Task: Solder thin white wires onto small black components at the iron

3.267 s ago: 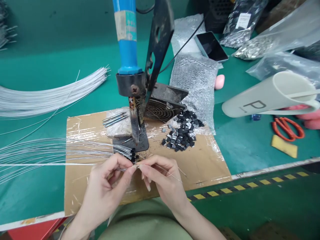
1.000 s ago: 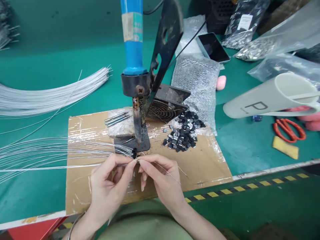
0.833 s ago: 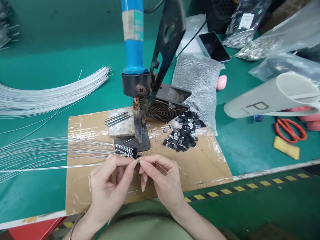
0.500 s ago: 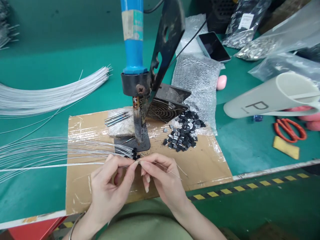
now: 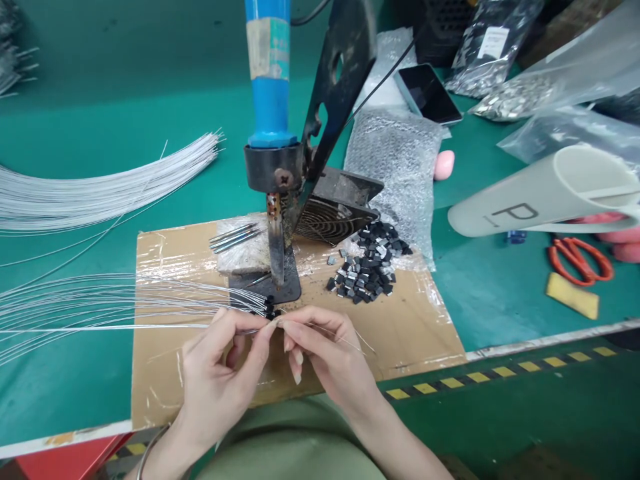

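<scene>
Pinched fingers of my left hand [image 5: 223,363] hold a thin white wire [image 5: 165,327] that runs off to the left. Fingertip to fingertip with it, my right hand [image 5: 325,347] pinches the wire's end, and thin strands stick out to its right. The exact point between the fingertips is hidden. Just behind my hands lie wires with black ends [image 5: 267,307], beside the stand's black base [image 5: 290,283]. Above the base, a blue soldering iron [image 5: 273,110] points downward. Small black parts [image 5: 365,273] are heaped on the cardboard [image 5: 415,327] to the right.
A bundle of white wires [image 5: 100,200] lies at the left. Behind the iron stands a small fan [image 5: 335,213]. Bubble wrap [image 5: 390,160], a phone [image 5: 429,93], a pale cup [image 5: 540,193], orange-handled scissors [image 5: 580,260] and a yellow sponge [image 5: 573,295] are on the right.
The fingers of my right hand have shifted slightly, and the view has moved a little. Both hands keep their pinch on the wire.
</scene>
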Tool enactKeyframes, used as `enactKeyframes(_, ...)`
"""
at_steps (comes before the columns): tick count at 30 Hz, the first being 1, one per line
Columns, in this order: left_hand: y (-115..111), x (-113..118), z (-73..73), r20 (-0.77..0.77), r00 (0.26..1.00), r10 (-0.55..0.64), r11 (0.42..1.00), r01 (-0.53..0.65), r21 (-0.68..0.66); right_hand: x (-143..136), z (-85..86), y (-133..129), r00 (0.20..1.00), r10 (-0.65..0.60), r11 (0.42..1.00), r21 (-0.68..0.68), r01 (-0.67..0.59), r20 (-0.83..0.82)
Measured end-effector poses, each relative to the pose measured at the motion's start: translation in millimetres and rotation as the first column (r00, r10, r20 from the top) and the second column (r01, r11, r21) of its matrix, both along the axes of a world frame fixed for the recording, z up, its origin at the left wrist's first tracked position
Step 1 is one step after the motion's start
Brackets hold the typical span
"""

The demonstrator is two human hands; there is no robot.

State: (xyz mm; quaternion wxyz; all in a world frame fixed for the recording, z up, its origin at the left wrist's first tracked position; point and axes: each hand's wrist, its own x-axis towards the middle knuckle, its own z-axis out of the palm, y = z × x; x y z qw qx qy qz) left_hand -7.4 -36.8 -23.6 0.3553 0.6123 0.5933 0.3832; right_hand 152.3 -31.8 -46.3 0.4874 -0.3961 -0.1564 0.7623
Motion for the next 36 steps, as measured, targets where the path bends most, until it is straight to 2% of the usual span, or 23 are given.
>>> enactKeyframes(5, 0.2, -1.5, -4.4, -0.044, 0.998, -0.055, 0.991, 0.059, 0.12, -3.7, -0.7, -2.8, 1.0, -0.031, 0.999, -0.015, 0.031, 0.003)
enactKeyframes(10, -1.2, 1.9, -6.1, -0.043, 0.999, -0.016, 0.989, 0.022, 0.143, -9.1, -3.1, -6.4, 0.998, -0.067, 0.997, -0.023, 0.067, -0.014)
enactKeyframes(16, -4.5, 4.8, -6.8, 0.022, 0.999, 0.045, 0.999, -0.046, 0.028, -8.8, -5.3, -10.2, 0.996, -0.064, 0.997, 0.038, 0.062, 0.059)
enactKeyframes(19, -4.3, 8.1, -3.0, 0.071, 0.988, 0.138, 0.987, -0.131, -0.093, 9.3, -4.6, -7.2, 0.958, -0.104, 0.98, 0.194, 0.052, 0.268)
enactKeyframes(20, -3.8, 9.3, -1.2, 0.093, 0.981, 0.168, 0.978, -0.154, -0.138, 18.5, -4.1, -4.6, 0.898, -0.172, 0.961, 0.269, 0.063, 0.405)
enactKeyframes(21, -3.0, 10.3, 0.7, 0.116, 0.975, 0.189, 0.97, -0.167, -0.177, 28.5, -3.7, -1.3, 0.787, -0.245, 0.939, 0.34, 0.047, 0.567)
enactKeyframes(23, -1.1, 11.9, 4.7, 0.149, 0.966, 0.213, 0.958, -0.176, -0.225, 48.6, -3.5, 6.9, 0.479, -0.388, 0.886, 0.462, -0.041, 0.788)
enactKeyframes(24, -0.2, 12.3, 6.5, 0.155, 0.964, 0.216, 0.956, -0.177, -0.233, 57.5, -4.0, 11.2, 0.343, -0.429, 0.858, 0.496, -0.135, 0.836)
enactKeyframes(26, 1.6, 12.6, 9.4, 0.153, 0.964, 0.215, 0.957, -0.177, -0.23, 71.0, -6.6, 18.6, 0.175, -0.449, 0.803, 0.482, -0.351, 0.876)
enactKeyframes(28, 2.8, 12.5, 11.2, 0.15, 0.964, 0.219, 0.956, -0.181, -0.23, 78.1, -11.0, 22.7, 0.088, -0.462, 0.753, 0.443, -0.487, 0.882)
enactKeyframes(30, 3.4, 12.2, 11.8, 0.15, 0.962, 0.228, 0.953, -0.189, -0.235, 79.8, -15.9, 23.1, 0.04, -0.471, 0.737, 0.418, -0.532, 0.881)
enactKeyframes(33, 4.0, 11.3, 11.0, 0.144, 0.962, 0.233, 0.951, -0.194, -0.241, 77.0, -20.5, 19.2, 0.011, -0.465, 0.763, 0.407, -0.502, 0.885)
enactKeyframes(36, 4.7, 9.9, 9.9, 0.131, 0.967, 0.216, 0.955, -0.182, -0.235, 72.2, -18.1, 13.4, 0.057, -0.426, 0.83, 0.415, -0.372, 0.903)
